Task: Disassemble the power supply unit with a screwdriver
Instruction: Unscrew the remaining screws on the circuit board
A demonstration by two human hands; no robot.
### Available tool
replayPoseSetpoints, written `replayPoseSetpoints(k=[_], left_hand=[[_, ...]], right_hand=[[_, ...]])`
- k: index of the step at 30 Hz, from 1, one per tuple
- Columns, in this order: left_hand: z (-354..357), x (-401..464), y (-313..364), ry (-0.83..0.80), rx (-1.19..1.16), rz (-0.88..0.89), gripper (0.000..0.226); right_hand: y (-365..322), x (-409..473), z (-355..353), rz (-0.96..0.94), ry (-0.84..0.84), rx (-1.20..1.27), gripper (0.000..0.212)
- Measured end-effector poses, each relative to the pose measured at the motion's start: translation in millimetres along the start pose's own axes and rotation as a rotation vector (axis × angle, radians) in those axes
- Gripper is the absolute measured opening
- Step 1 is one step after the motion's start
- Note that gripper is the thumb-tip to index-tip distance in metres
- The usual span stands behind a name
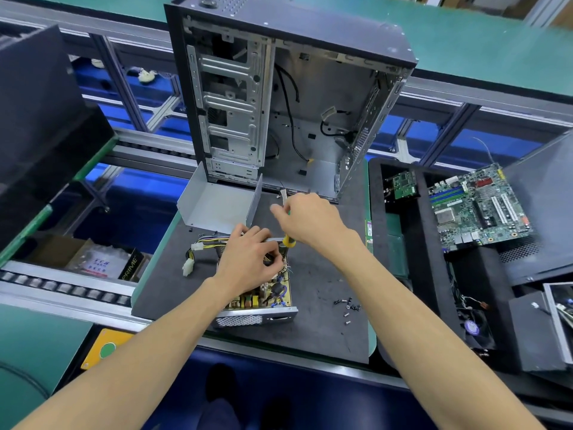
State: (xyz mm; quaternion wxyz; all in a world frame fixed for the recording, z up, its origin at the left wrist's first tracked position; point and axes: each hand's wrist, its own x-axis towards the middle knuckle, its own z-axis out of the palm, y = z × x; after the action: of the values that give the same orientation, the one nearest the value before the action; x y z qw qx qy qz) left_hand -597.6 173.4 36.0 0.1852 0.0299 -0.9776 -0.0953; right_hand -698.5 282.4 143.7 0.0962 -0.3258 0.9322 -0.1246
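My two bare forearms reach up from six o'clock. My left hand (248, 259) presses on the opened power supply unit (260, 293) at the worktop's (325, 330) centre, fingers curled into its wiring; whether that grip pinches anything I cannot tell. My right hand (310, 221), at one o'clock of it, is clamped round the screwdriver (290, 242). Loose screws (347, 307) lie at four o'clock.
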Motion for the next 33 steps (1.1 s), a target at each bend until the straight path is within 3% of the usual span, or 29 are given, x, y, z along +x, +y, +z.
replayPoseSetpoints(k=[4, 9, 13, 19, 24, 28, 33], left_hand=[[1.1, -0.5, -1.1, 0.009, 0.001, -0.003, 0.023], [0.6, -0.4, 0.0, 0.032, -0.017, -0.005, 0.019], [1.2, 0.0, -0.1, 0.028, -0.005, 0.004, 0.021], [1.2, -0.4, -0.5, 0.023, 0.003, 0.004, 0.021], [1.7, -0.1, -0.8, 0.025, 0.016, 0.01, 0.021], [2.1, -0.5, -1.1, 0.015, 0.01, 0.009, 0.02], [2.7, -0.4, -1.9, 0.005, 0.021, 0.004, 0.021]], right_hand=[[-0.4, -4.7, -1.1, -0.091, -0.076, 0.054, 0.037], [2.0, -2.1, 1.4, 0.021, -0.004, 0.026, 0.023], [3.5, -5.0, -2.3, -0.032, -0.095, 0.052, 0.044], [8.2, -7.7, -2.1, 0.086, -0.021, 0.042, 0.027], [8.1, -15.0, -7.8, 0.008, -0.059, 0.065, 0.041], [11.9, -15.7, -4.4, 0.09, 0.005, 0.048, 0.027], [9.0, -19.7, -9.4, 0.003, -0.035, 0.067, 0.045]])
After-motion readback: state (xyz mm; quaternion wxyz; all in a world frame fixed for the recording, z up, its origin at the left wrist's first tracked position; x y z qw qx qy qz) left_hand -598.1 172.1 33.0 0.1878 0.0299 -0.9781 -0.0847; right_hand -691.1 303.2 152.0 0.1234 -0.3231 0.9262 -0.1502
